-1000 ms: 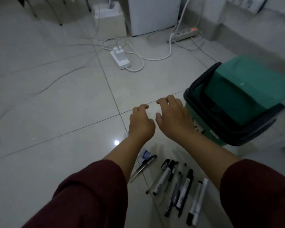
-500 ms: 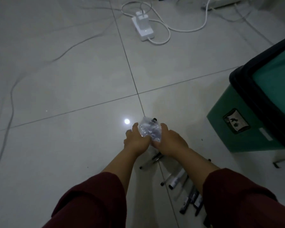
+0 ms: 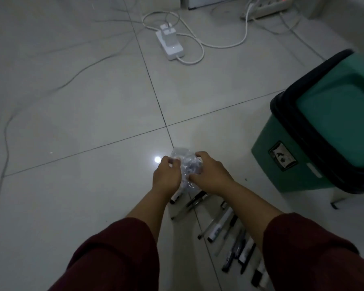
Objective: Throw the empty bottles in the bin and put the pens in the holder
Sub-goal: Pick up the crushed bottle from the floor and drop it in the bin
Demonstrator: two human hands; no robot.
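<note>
Hands (image 3: 194, 175) squeeze clear bottle (image 3: 186, 168) near bin (image 3: 298, 164).

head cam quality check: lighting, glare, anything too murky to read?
Head view: dim and underexposed overall; one small bright glare spot on the glossy floor tile left of the hands; the clear bottle between left hand and right hand reads as murky crumpled plastic; pens are dark and low-contrast; wide-angle bending at the bin edge.

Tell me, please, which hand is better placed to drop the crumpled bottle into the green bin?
Right hand, probably. Both hands grip the bottle, but the bin stands on its side; the left hand would have to cross over.
</note>
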